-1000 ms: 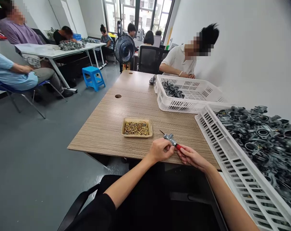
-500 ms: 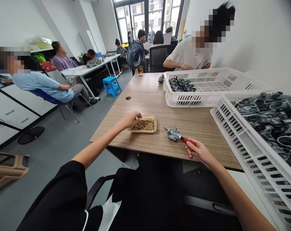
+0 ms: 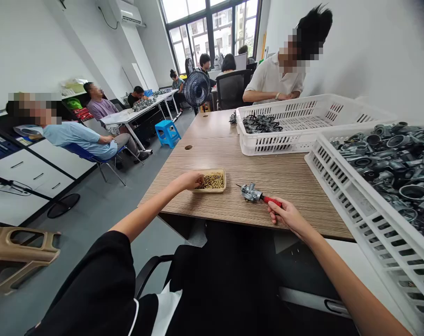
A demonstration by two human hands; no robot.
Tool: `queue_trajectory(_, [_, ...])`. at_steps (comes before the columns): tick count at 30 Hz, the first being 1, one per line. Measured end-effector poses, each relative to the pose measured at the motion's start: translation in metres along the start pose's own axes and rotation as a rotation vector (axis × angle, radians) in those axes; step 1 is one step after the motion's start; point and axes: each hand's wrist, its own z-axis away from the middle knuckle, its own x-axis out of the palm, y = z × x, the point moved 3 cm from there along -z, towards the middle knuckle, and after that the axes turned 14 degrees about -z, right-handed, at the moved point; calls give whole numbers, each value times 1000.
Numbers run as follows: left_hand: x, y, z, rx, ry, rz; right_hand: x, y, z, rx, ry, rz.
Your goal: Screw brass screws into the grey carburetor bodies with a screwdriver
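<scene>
Head view: a wooden table (image 3: 268, 154) fills the middle, running away from the wearer. On its right edge sits a white crate (image 3: 341, 196) heaped with grey metal castings (image 3: 397, 168). Behind it a second white crate (image 3: 303, 135) holds a small dark pile of parts at its far left corner; a person in a white shirt (image 3: 275, 79) sits at its far side. Across the aisle to the left, other people sit at a white table (image 3: 128, 114), with a fan (image 3: 197, 88) and a blue stool (image 3: 167, 132) between.

Near the table's front edge lies a shallow tan tray (image 3: 223, 179) of small brass screws (image 3: 214, 181). The left hand (image 3: 189, 180) reaches into the tray's left end, fingers curled down among the screws; whether they pinch one cannot be told.

Just right of the tray, a small grey metal part (image 3: 251, 193) rests on the table, stuck on the tip of a red-handled screwdriver (image 3: 271, 200). The right hand (image 3: 286, 215) holds that handle, fingers wrapped tight around it.
</scene>
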Motion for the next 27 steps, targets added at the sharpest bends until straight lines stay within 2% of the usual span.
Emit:
queue_trajectory(6, [-3, -2, 0, -47, 69, 20, 0, -1, 0, -1, -5, -7])
queue_trajectory(18, [-6, 10, 1, -54, 147, -6, -2, 2, -1, -21, -17, -1])
queue_trajectory(27, [-7, -4, -3, -82, 216, 110, -1, 1, 1, -16, -10, -2])
